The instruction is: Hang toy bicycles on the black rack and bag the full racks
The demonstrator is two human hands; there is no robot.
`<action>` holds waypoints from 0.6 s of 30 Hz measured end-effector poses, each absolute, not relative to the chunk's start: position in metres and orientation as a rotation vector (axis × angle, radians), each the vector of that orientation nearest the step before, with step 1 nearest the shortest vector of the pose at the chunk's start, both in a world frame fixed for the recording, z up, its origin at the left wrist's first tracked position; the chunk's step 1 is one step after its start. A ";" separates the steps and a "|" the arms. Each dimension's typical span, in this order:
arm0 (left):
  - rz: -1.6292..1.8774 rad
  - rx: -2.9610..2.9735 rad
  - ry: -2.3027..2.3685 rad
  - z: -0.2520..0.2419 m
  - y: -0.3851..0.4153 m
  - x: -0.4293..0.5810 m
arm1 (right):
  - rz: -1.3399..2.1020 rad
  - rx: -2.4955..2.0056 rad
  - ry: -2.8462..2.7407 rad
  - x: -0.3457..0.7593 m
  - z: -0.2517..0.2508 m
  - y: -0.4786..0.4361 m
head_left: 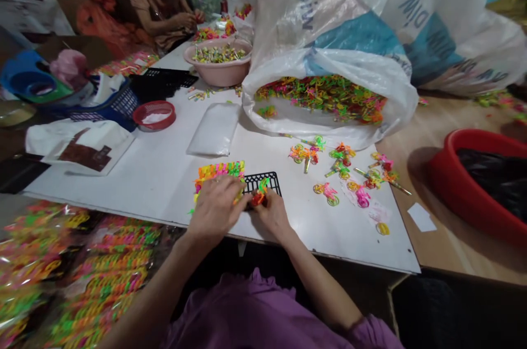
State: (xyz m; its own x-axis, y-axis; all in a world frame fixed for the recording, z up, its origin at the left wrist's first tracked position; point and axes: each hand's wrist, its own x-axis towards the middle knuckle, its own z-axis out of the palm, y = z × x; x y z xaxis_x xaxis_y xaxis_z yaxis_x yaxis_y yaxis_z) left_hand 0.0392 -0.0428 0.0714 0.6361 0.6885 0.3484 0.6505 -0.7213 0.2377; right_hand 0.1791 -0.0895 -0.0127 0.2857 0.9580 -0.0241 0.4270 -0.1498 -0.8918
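- White-topped table (313, 239) across the view, its near edge just beyond the person's lap, beside a bare wooden tabletop (428, 250)
- Two big printed plastic sacks on the far side: open sack (329, 25) spilling neon plastic pieces (321, 97), second sack (448, 36) to its right, both blocking much of the view beyond
- Clear bags of neon strips (82, 277) heaped below the near table edge, blurred
- Co-worker's hands (185, 21) at the far end, working among colored pieces
- Red basin (448, 173) lined with black plastic, on the wooden top; pink basin (218, 76) of pieces on the white top; blue basket (111, 113) and small red bowl (154, 114) at far left
- Black plastic grid (263, 181) under the hands, partly hidden by them
- Left hand (214, 209): fingers (230, 191) pressed together, curled over a neon plastic strip (218, 172) resting at the grid's left end
- Right hand (274, 214): fingertips (258, 202) pinching a red-orange piece (257, 198) on the grid, just beside the left hand
- Loose assembled pieces (341, 165) scattered to the right, well apart from both hands
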 end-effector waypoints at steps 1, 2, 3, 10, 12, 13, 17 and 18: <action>0.606 2.762 1.129 0.070 -0.049 0.040 | 0.746 -1.771 -1.306 0.180 -0.012 -0.089; 0.585 2.759 1.141 0.068 -0.055 0.043 | 0.698 -1.795 -1.349 0.180 -0.010 -0.088; 0.582 2.751 1.175 0.066 -0.059 0.046 | 0.648 -1.809 -1.397 0.181 -0.007 -0.088; 0.661 2.711 1.406 0.058 -0.065 0.060 | 0.571 -1.866 -1.460 0.184 0.009 -0.094; 0.687 2.692 1.354 0.059 -0.066 0.050 | 0.624 -1.906 -1.459 0.183 0.006 -0.097; 0.699 2.685 1.332 0.059 -0.066 0.042 | 0.658 -1.927 -1.461 0.182 0.002 -0.098; 0.748 2.650 1.299 0.059 -0.061 0.012 | 0.813 -1.883 -1.384 0.178 -0.018 -0.100; 0.747 2.649 1.276 0.058 -0.060 0.008 | 0.841 -1.830 -1.343 0.176 -0.022 -0.099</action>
